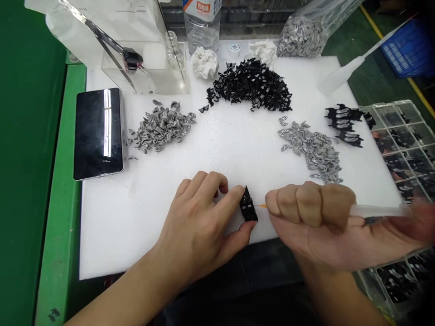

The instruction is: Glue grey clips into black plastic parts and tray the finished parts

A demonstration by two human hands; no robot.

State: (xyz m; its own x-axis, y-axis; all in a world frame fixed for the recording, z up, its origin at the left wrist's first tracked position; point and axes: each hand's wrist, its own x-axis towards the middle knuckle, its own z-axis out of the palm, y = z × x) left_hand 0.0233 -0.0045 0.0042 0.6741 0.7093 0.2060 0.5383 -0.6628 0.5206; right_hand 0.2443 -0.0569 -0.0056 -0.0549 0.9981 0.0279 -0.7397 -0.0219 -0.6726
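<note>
Low at the front of the white foam board, my left hand (200,222) pinches a small black plastic part (248,206) by its ends, between index finger and thumb. My right hand (316,217) is wrapped round a translucent syringe (377,211); most of its barrel is hidden by the fingers. Its thin needle with an orange hub (261,206) points left and reaches the black part's right edge; whether it touches cannot be told. Grey small parts (163,127) lie heaped at the left, with a second grey heap (316,151) at the right. A pile of black parts (253,86) sits at the back.
A dark-screened tablet (98,133) lies at the left. Behind it are tweezers (102,38) and a clear acrylic box (146,74). A plastic bottle (203,27), a bag of grey parts (302,36) and a white squeeze bottle (340,74) stand farther back. Compartment trays (384,108) flank the right edge.
</note>
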